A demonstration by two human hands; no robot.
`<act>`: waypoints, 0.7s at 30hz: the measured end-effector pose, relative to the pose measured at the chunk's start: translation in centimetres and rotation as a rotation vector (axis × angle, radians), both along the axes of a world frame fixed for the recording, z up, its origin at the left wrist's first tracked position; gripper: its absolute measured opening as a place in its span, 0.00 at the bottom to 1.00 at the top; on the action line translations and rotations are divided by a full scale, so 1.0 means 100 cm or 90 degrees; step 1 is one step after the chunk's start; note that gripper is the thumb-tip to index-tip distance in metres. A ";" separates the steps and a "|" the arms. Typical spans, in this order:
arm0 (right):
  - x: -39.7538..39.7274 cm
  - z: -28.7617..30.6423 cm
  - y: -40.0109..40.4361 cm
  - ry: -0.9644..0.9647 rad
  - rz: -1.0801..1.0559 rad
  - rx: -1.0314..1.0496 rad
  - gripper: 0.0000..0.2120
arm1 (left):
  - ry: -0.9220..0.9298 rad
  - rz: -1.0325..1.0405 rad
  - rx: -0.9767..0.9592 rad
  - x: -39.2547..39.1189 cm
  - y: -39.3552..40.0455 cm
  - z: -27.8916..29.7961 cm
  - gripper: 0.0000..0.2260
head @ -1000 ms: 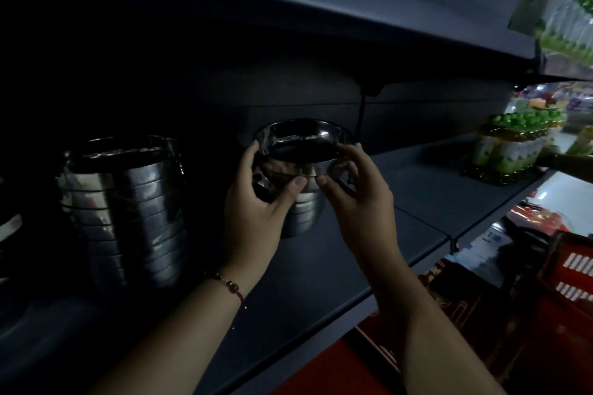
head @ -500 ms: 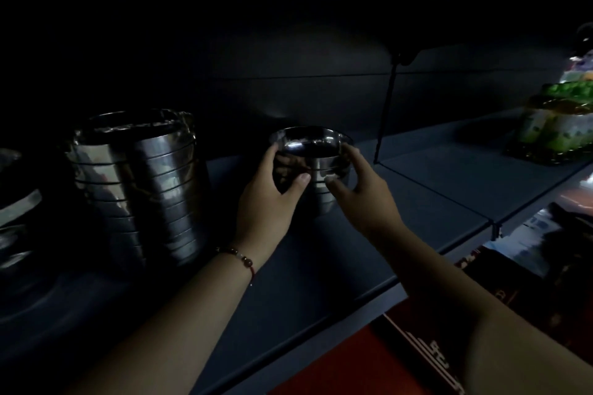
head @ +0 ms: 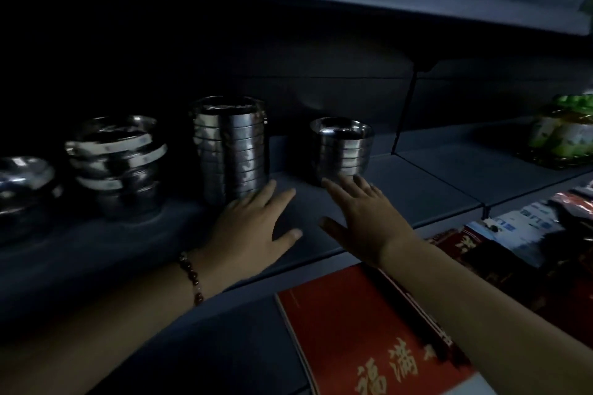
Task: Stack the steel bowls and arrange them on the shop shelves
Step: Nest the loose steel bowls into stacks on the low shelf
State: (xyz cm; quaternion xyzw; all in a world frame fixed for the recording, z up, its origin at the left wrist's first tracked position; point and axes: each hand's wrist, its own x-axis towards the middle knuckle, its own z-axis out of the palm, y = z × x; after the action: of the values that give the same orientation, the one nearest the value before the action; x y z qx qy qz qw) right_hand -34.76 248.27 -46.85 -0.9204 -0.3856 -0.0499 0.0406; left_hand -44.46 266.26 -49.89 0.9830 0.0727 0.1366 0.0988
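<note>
My left hand and my right hand no longer hold the short stack of small shiny steel bowls. A second ago both hands gripped its top bowl by the rim; now the stack stands alone on the dark grey metal shelf, and both hands are drawn back toward me, fingers spread and empty. My left hand is now in front of the tall stack of wide steel bowls, near its base.
</note>
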 end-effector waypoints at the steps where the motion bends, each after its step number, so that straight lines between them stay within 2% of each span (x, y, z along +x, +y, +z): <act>1: -0.015 0.000 0.005 0.008 0.006 -0.017 0.34 | 0.003 0.008 0.012 -0.022 0.006 0.000 0.33; 5: -0.072 -0.001 0.037 0.043 0.052 -0.041 0.35 | 0.033 0.087 -0.003 -0.104 0.042 0.001 0.33; 15: -0.209 -0.002 0.168 0.123 0.266 0.034 0.36 | 0.046 0.365 -0.023 -0.299 0.145 0.013 0.35; 21: -0.277 -0.010 0.235 0.174 0.349 0.089 0.36 | 0.010 0.457 -0.026 -0.370 0.195 0.010 0.36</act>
State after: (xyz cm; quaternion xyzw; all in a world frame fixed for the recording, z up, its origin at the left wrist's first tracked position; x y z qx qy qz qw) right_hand -62.47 271.74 -47.89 -0.7752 -0.6062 0.0606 0.1671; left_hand -81.47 285.72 -48.86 0.8936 0.4171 0.1533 0.0634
